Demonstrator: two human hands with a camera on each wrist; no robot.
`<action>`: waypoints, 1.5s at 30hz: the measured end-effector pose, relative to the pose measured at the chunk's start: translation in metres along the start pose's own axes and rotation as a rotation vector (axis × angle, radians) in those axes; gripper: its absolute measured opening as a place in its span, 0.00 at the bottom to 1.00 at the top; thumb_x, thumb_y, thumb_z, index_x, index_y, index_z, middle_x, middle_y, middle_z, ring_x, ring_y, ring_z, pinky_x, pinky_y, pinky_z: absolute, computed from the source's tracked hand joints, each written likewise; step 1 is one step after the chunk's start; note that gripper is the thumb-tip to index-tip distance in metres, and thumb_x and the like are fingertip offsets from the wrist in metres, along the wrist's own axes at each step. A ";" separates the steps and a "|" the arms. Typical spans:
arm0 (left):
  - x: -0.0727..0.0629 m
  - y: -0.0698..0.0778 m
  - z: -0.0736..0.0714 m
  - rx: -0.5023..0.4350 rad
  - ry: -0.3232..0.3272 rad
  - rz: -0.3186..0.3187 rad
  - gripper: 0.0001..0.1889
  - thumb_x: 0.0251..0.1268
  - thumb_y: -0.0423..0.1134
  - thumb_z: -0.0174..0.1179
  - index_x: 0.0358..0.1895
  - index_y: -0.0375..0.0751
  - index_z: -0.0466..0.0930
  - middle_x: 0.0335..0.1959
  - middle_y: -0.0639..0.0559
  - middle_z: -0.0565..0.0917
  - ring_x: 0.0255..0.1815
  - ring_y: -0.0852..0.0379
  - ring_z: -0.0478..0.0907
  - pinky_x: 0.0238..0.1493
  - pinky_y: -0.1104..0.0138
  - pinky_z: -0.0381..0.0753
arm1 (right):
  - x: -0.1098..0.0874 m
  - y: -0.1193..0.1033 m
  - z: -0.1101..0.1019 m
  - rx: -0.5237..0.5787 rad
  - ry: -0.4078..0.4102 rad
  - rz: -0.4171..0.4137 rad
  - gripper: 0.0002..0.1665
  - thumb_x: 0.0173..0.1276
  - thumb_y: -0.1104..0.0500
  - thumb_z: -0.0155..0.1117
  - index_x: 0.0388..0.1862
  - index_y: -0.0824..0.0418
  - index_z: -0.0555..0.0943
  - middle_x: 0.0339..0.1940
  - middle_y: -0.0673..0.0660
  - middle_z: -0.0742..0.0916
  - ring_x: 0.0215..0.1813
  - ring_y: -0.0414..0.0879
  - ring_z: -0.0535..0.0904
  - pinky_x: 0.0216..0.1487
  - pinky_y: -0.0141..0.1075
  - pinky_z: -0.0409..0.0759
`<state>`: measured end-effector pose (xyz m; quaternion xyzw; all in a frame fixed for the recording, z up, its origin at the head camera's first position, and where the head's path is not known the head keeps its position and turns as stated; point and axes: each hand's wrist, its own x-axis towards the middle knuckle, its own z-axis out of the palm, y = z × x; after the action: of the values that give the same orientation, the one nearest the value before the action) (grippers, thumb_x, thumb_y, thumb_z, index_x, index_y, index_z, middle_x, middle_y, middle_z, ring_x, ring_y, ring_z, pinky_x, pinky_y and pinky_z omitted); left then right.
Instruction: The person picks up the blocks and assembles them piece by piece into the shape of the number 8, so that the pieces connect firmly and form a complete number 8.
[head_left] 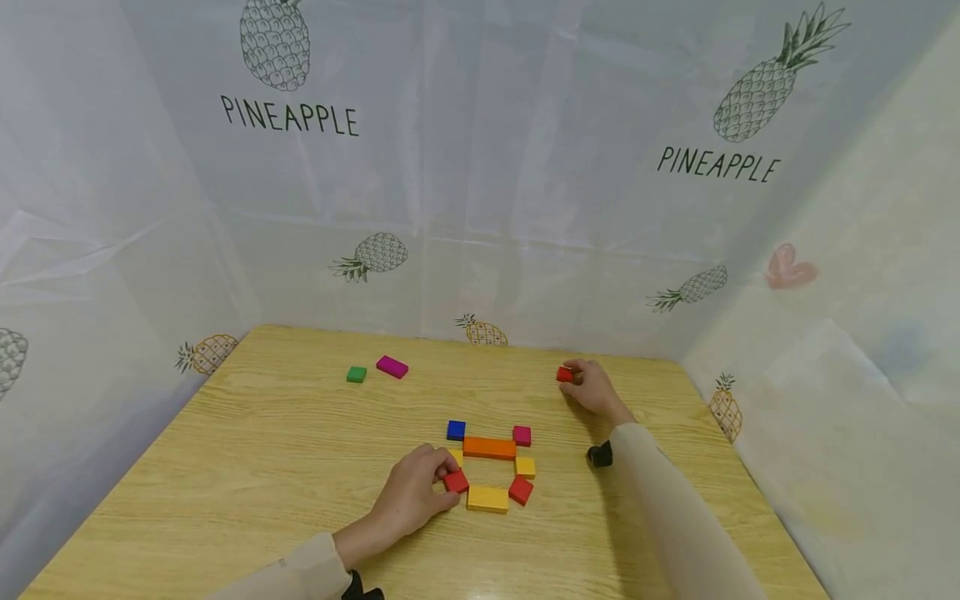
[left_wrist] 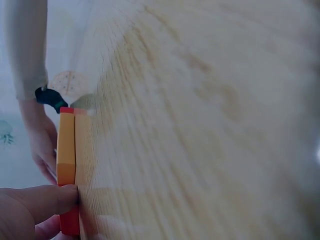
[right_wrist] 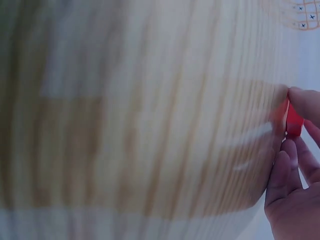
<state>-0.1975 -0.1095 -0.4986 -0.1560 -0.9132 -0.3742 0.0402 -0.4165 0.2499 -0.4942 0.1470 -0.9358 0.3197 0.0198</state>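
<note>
- Just left of the long yellow block [head_left: 488, 499], steady the near red block [head_left: 456, 482] with the left hand [head_left: 408, 492], thumb and fingertips closed on its edges in a light pinch.
- Nudge rather than lift, best with low, even pressure, to turn that slanted edge square without shoving the long yellow block askew.
- Mind the fingers beside the left yellow block [head_left: 457, 455], partly covered by them; on letting go, spread slowly and back out leftward.
- Check against the tilted red block [head_left: 521, 490] at the other end, also turned off square.
- Behind, avoid brushing the orange block [head_left: 489, 448], the right yellow block [head_left: 525, 467], the blue block [head_left: 456, 430] and the pink block [head_left: 522, 436].
- Far right on the counter [head_left: 285, 467], grip the far red block [head_left: 564, 375] by its sides with the right hand [head_left: 594, 390], narrowed to a fingertip pinch; hard to tell, from a blurred wrist view, whether resting or slightly raised.
- Well apart at back left, leave alone the green block [head_left: 356, 374] and magenta block [head_left: 392, 367].
</note>
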 end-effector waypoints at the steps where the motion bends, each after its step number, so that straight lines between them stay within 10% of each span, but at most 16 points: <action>1: 0.000 0.000 0.000 0.000 0.000 0.001 0.15 0.54 0.36 0.82 0.40 0.49 0.85 0.33 0.57 0.77 0.33 0.61 0.69 0.35 0.69 0.70 | 0.000 0.000 0.000 -0.006 0.002 -0.002 0.30 0.77 0.61 0.67 0.73 0.73 0.74 0.61 0.74 0.78 0.57 0.66 0.81 0.60 0.58 0.81; 18: 0.001 0.002 -0.002 0.000 0.007 0.012 0.15 0.54 0.36 0.82 0.41 0.47 0.85 0.33 0.57 0.77 0.33 0.61 0.69 0.35 0.69 0.71 | -0.001 -0.010 0.003 -0.042 0.003 -0.032 0.20 0.76 0.63 0.68 0.63 0.70 0.82 0.60 0.72 0.81 0.55 0.65 0.84 0.59 0.57 0.82; 45: 0.001 0.000 -0.001 -0.003 -0.001 0.014 0.15 0.54 0.35 0.82 0.41 0.48 0.85 0.33 0.58 0.76 0.33 0.61 0.69 0.36 0.69 0.71 | -0.022 -0.062 0.024 -0.019 -0.268 -0.330 0.19 0.74 0.61 0.72 0.62 0.62 0.84 0.54 0.59 0.85 0.52 0.52 0.85 0.55 0.46 0.86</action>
<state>-0.1984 -0.1102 -0.4980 -0.1628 -0.9116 -0.3751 0.0425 -0.3760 0.1943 -0.4794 0.3393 -0.8963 0.2809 -0.0512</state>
